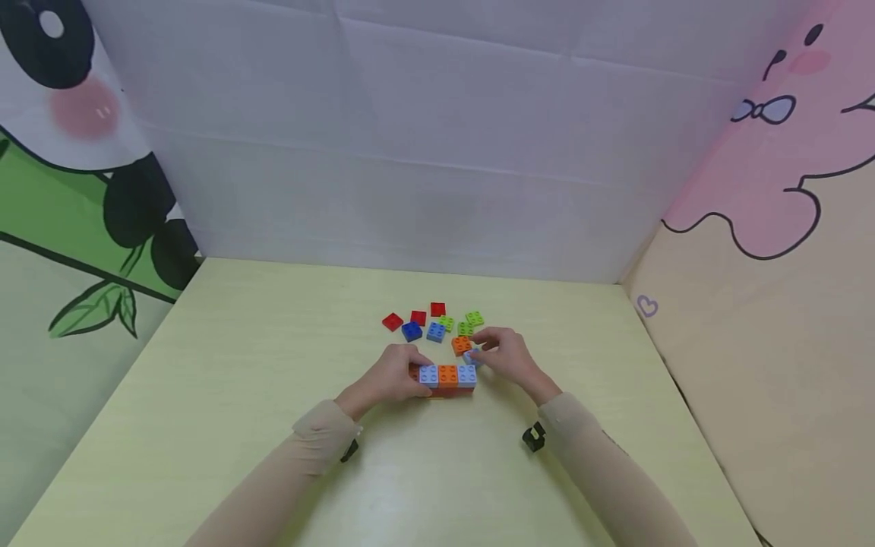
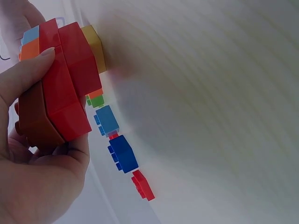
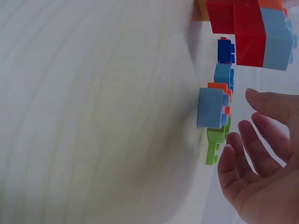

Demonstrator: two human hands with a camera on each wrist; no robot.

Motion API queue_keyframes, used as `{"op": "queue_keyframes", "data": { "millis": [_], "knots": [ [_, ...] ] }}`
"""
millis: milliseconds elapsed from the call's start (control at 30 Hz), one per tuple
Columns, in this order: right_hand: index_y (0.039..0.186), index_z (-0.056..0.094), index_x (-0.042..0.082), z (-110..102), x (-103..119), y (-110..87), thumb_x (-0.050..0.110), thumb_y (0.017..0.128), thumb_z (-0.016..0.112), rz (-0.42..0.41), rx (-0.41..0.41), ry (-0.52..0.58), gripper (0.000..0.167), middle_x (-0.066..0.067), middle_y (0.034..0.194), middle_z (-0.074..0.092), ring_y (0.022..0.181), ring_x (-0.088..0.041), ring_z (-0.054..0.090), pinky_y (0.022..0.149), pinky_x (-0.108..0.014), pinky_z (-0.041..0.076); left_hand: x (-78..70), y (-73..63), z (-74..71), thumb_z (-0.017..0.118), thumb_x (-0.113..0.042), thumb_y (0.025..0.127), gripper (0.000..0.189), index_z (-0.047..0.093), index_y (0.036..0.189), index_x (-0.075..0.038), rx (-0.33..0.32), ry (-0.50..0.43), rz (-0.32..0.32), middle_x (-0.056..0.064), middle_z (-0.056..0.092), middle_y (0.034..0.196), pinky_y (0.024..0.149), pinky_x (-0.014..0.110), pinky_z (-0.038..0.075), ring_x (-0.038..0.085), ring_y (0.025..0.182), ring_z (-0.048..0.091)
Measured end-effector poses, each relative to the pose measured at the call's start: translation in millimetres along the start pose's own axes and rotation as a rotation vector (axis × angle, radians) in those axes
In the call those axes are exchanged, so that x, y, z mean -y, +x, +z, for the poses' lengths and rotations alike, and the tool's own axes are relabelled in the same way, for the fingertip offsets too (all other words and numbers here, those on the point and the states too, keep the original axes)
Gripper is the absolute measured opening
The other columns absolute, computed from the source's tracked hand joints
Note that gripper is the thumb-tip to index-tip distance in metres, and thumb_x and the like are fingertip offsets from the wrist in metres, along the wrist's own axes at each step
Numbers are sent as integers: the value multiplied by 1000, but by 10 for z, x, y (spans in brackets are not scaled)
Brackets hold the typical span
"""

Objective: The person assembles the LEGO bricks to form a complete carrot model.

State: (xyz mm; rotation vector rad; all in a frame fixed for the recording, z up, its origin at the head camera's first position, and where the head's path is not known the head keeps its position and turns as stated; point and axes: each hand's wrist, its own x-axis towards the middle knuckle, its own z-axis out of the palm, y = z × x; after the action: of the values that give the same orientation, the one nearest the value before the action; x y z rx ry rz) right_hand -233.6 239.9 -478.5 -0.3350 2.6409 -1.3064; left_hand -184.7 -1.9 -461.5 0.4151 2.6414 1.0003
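Observation:
My left hand (image 1: 391,372) grips the left end of a block of stacked toy bricks (image 1: 447,377). Its top row shows brown, light blue, orange and light blue bricks. In the left wrist view, red bricks (image 2: 65,93) form the layers below, with a yellow brick (image 2: 95,49) at the bottom. My thumb presses a red side. Just right of the stack, my right hand (image 1: 507,355) is over a loose light blue brick (image 3: 210,108) on the table. The right wrist view shows the fingers loosely bent and apart, with nothing between them.
Behind the stack lie loose bricks: orange (image 1: 461,346), medium blue (image 1: 436,332), dark blue (image 1: 412,331), several green ones (image 1: 475,318) and flat red ones (image 1: 393,322). A pale wall (image 1: 410,205) borders the table's (image 1: 273,319) far edge.

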Motion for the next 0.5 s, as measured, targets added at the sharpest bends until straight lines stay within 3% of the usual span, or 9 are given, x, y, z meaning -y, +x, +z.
{"op": "queue_keyframes", "data": {
  "millis": [500],
  "knots": [
    [119, 65, 10, 52, -169, 61, 7, 72, 82, 79, 74, -37, 50, -2, 113, 63, 99, -21, 57, 84, -36, 49, 18, 12, -9, 84, -21, 74, 39, 72, 109, -10, 13, -11, 9, -3, 54, 94, 78, 31, 44, 17, 94, 48]
  ]
}}
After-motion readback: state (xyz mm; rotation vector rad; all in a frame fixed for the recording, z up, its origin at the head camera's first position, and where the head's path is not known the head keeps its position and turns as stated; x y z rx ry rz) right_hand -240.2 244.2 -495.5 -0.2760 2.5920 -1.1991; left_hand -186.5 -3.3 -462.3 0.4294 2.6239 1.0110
